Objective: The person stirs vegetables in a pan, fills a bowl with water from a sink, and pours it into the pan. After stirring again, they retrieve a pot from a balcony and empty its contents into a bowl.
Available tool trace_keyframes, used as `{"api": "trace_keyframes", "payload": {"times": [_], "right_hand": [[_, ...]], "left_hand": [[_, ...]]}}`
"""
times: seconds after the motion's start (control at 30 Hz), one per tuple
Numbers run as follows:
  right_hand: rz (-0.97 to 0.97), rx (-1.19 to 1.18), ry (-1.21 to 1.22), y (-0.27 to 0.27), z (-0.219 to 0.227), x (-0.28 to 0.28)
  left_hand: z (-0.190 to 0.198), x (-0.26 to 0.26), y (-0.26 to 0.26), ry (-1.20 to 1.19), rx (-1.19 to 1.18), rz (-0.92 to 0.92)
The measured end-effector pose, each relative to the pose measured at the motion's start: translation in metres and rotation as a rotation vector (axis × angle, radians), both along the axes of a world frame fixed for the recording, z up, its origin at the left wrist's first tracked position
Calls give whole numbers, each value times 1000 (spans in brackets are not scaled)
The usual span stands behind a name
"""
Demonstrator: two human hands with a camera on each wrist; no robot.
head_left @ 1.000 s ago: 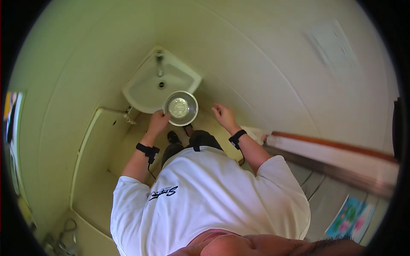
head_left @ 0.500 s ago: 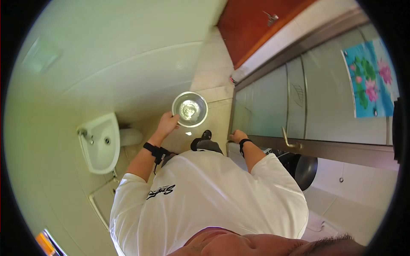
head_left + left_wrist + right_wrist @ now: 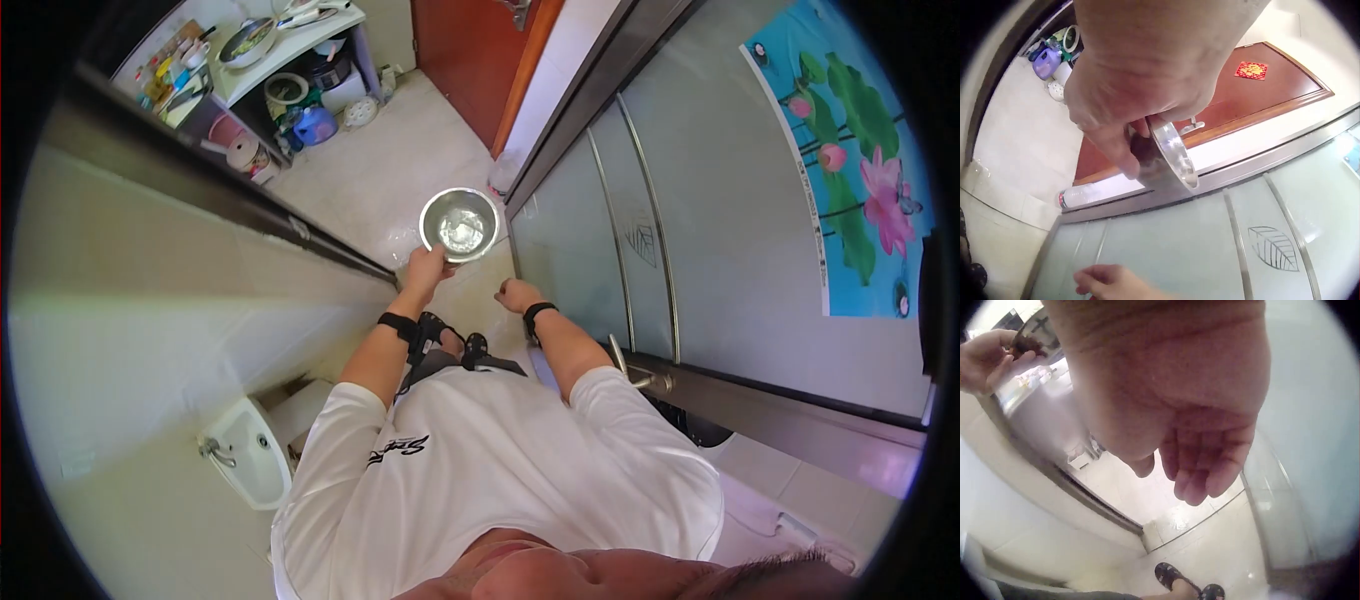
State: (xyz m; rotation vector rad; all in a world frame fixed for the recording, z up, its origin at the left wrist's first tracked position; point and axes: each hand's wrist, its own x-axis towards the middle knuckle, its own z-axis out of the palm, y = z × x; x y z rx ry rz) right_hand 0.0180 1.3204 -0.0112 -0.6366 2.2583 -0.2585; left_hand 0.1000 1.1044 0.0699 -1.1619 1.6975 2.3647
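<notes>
In the head view my left hand (image 3: 427, 272) holds a round stainless steel basin (image 3: 460, 226) by its near rim, out in front of my body. The basin's inside is shiny and bright at the bottom. From the left wrist, the hand (image 3: 1141, 81) is seen with thumb and fingers gripping the rim, and the basin (image 3: 1172, 159) appears tilted in that view. My right hand (image 3: 517, 295) hangs beside the glass door, its fingers loosely curled and nothing in them; the right wrist view shows the bare palm (image 3: 1191, 431).
A frosted glass door (image 3: 590, 210) with a lotus poster (image 3: 850, 160) stands on the right. A dark doorframe (image 3: 230, 180) runs along the left. Ahead are a red-brown door (image 3: 470, 60) and a cluttered counter (image 3: 290, 45). A white washbasin (image 3: 250, 455) is at lower left.
My body has turned rightward from the washbasin to the doorway. The left hand has kept the basin throughout. My right hand, at the glass door's edge half a second ago, now hangs apart from it.
</notes>
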Motion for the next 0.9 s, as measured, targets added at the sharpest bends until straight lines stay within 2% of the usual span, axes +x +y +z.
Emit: {"api": "trace_keyframes", "payload": {"times": [0.07,0.27,0.43,0.53,0.57,0.67,0.73,0.8,0.87,0.9], "right_hand": [[24,50,12,-10,9,-28],[-1,100,66,-29,5,-107],[94,121,92,-68,-12,-163],[219,90,111,-102,-50,-220],[253,75,112,-115,-57,-239],[334,4,108,-161,-64,-305],[387,-35,76,-210,-61,-353],[281,1,134,-235,-52,-383],[351,-31,87,-254,-73,-412],[355,-36,93,-264,-69,-419]], "left_hand": [[6,-30,-10,3,-28,-17],[10,-95,-48,55,-26,141],[1,-138,-85,13,48,268],[-4,-170,-119,-65,15,251],[-8,-181,-131,-14,61,338],[9,-214,-172,-8,28,374],[2,-242,-217,-3,13,471],[-4,-251,-248,-23,-30,538],[10,-257,-273,-23,-11,608],[10,-257,-285,-20,-21,636]]}}
